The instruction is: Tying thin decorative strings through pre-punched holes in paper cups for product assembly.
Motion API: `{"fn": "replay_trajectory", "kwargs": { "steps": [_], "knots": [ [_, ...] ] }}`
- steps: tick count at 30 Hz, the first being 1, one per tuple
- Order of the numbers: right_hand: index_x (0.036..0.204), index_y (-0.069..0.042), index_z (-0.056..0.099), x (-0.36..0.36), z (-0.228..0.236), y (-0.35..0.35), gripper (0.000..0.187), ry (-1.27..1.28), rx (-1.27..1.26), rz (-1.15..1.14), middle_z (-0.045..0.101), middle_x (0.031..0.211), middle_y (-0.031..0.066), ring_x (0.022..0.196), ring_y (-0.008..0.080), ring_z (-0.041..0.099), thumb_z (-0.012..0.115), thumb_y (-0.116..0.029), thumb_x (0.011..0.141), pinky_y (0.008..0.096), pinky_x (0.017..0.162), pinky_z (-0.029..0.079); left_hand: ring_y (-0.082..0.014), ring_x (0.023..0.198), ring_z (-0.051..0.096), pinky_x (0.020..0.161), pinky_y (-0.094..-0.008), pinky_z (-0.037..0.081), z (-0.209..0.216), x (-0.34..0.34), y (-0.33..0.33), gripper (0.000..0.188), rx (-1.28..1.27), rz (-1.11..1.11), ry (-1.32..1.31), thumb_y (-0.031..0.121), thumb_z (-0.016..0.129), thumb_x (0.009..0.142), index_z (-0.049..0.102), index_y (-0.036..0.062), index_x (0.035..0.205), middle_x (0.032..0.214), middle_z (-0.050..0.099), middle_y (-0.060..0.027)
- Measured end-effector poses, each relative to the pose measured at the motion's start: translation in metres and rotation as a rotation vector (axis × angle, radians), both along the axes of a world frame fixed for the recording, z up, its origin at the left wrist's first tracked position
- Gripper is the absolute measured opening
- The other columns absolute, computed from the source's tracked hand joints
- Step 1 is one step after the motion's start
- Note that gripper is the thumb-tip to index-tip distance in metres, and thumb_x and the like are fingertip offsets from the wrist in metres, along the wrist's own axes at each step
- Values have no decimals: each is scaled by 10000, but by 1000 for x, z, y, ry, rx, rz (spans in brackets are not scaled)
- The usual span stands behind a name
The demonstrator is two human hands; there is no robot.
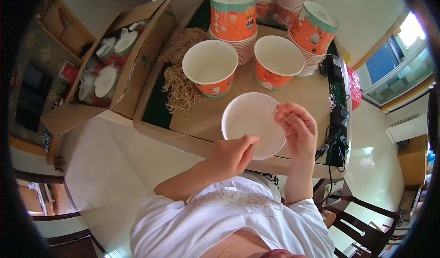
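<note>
An empty white paper bowl point(247, 118) sits tilted toward me at the table's near edge. My left hand point(234, 155) grips its near rim from below. My right hand point(297, 127) is at the bowl's right rim, fingers pinching a thin string or strand point(273, 117) over the bowl's edge. Behind the bowl stand two open orange paper bowls, one on the left point(210, 73) and one on the right point(277, 61). A pile of tan strings point(181, 88) lies on the table point(201, 120) to the left.
Stacks of upturned orange bowls point(233, 17) stand at the back, another stack point(313, 31) at right. An open cardboard box point(114, 70) with lids is on the left. Black adapters and cables point(338, 120) sit at the right edge. A dark chair point(366, 226) is lower right.
</note>
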State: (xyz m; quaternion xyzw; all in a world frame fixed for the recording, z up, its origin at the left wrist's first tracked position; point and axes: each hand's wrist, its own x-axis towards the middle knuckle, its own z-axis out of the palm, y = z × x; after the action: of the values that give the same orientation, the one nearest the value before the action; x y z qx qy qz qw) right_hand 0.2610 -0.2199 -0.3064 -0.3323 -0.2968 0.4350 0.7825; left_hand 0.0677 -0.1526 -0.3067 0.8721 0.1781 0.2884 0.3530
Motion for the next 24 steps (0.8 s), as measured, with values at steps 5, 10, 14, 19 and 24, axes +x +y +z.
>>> {"fn": "replay_trajectory", "kwargs": {
  "steps": [5, 10, 14, 19, 24],
  "knots": [
    [1292, 43, 457, 23, 5, -9, 351, 361, 180, -11, 608, 1013, 120, 880, 177, 586, 443, -70, 960, 293, 799, 500, -252, 665, 636, 581, -363, 510, -14, -8, 14, 411, 49, 40, 39, 49, 665, 799, 543, 115, 1187, 778, 627, -90],
    [1192, -19, 515, 33, -1, -10, 242, 305, 172, -57, 442, 735, 19, 621, 89, 354, 465, -57, 958, 216, 545, 329, -227, 641, 606, 583, -348, 497, -20, -12, 30, 488, 135, 106, 86, 62, 722, 744, 561, 128, 1200, 720, 588, -75],
    [1173, -49, 509, 37, -4, -12, 228, 316, 157, -196, 407, 706, 5, 598, 84, 325, 468, -41, 949, 214, 511, 278, -236, 760, 638, 642, -369, 526, -14, -17, 48, 272, 219, 16, 229, 169, 712, 761, 645, 168, 1025, 819, 623, -42],
    [1138, -75, 478, 36, -6, -20, 230, 193, 96, -215, 366, 677, -8, 576, 76, 306, 473, 4, 922, 209, 495, 253, -230, 713, 614, 588, -358, 505, -2, -22, 55, 175, 293, -97, 231, 245, 734, 744, 687, 153, 885, 745, 591, -33],
    [1141, -76, 429, 27, -6, -21, 246, -71, -52, -60, 352, 649, -27, 546, 69, 310, 485, -13, 909, 209, 512, 244, -282, 786, 560, 683, -361, 476, 32, -3, 61, 193, 451, -47, -81, 189, 733, 762, 671, 66, 897, 788, 578, -91]
  ]
}}
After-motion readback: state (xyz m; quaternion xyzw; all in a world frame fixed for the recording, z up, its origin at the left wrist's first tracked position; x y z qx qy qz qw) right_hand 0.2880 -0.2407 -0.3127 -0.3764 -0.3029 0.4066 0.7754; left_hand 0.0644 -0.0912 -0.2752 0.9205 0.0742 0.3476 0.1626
